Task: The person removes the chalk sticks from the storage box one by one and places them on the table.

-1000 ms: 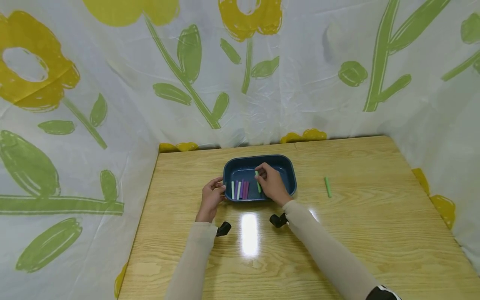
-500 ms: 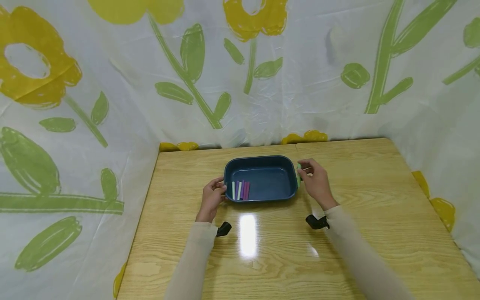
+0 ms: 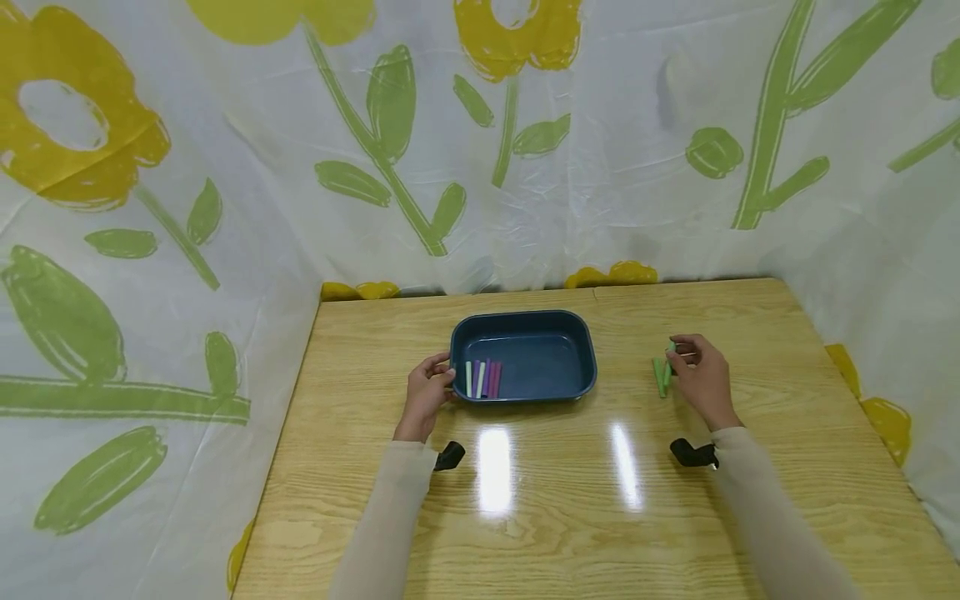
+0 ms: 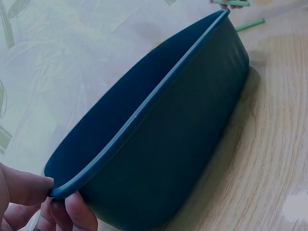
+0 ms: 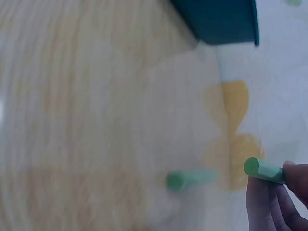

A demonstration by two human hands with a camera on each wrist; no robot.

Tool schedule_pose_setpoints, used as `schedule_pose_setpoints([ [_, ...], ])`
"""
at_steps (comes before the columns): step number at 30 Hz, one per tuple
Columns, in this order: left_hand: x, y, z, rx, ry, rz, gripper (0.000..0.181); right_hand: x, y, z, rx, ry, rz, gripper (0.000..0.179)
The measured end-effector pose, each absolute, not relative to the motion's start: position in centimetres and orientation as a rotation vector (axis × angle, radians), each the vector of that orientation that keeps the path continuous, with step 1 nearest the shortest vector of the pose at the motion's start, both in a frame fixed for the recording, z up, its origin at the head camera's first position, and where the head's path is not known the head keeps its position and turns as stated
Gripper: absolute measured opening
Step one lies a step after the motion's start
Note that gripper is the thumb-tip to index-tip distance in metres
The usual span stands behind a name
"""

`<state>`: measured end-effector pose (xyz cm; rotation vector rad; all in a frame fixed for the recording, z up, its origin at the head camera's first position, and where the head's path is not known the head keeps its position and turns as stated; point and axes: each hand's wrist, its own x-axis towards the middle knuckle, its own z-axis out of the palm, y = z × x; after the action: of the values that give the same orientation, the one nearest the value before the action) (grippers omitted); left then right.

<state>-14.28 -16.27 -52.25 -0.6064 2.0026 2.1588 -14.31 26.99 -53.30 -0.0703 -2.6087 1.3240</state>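
A dark blue rectangular tray (image 3: 540, 379) stands on the table, and my left hand (image 3: 427, 392) pinches its left rim between thumb and fingers. Inside, at the tray's left end, several chalk sticks (image 3: 482, 379) in pale green, purple and magenta lie side by side. Off to the right, my right hand (image 3: 701, 375) pinches a green chalk stick (image 5: 264, 170) by one end, holding it above the table. Just left of it, a second green chalk stick (image 3: 660, 377) lies on the wood; the right wrist view shows the two apart.
The wooden table (image 3: 360, 500) backs onto a white sheet (image 3: 262, 167) printed with yellow flowers and green leaves, which also hangs along both sides. Bright light reflections show on the tabletop in front of the tray. A black wrist camera (image 3: 692, 452) juts from the right sleeve.
My right hand has carried the green chalk stick out of the tray and rightward, close to the one on the table. My left hand keeps hold of the rim.
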Motion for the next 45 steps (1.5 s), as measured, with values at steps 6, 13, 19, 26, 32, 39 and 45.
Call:
schedule_pose_setpoints([
  [6,-14.3,-16.2,-52.4,-0.594,2.001,2.159,0.036,-13.6,28.5,-54.2,-0.156,-2.658,1.304,0.032],
  [13,-14.3,-16.2,-52.1,-0.602,2.002,2.159,0.037,-13.6,29.6,-55.1,-0.179,-2.692,1.303,0.033],
  [19,-14.2,-16.3,-52.2,-0.584,1.997,2.167,0.037,-13.7,30.1,-55.6,-0.157,-2.741,1.296,0.032],
  [26,-14.2,-16.3,-52.2,-0.595,2.008,2.163,0.037,-13.8,30.0,-55.8,-0.148,-2.754,1.279,0.030],
  [32,-14.3,-16.2,-52.4,-0.604,1.997,2.178,0.036,-13.6,29.2,-55.6,-0.216,-2.727,1.310,0.033],
  [39,-14.2,-16.2,-52.4,-0.603,1.990,2.184,0.036,-13.4,26.9,-54.5,-0.326,-2.578,1.398,0.033],
  [45,-14.3,-16.2,-52.3,-0.618,1.993,2.182,0.036,-13.5,24.4,-53.4,-0.240,-2.535,1.445,0.033],
])
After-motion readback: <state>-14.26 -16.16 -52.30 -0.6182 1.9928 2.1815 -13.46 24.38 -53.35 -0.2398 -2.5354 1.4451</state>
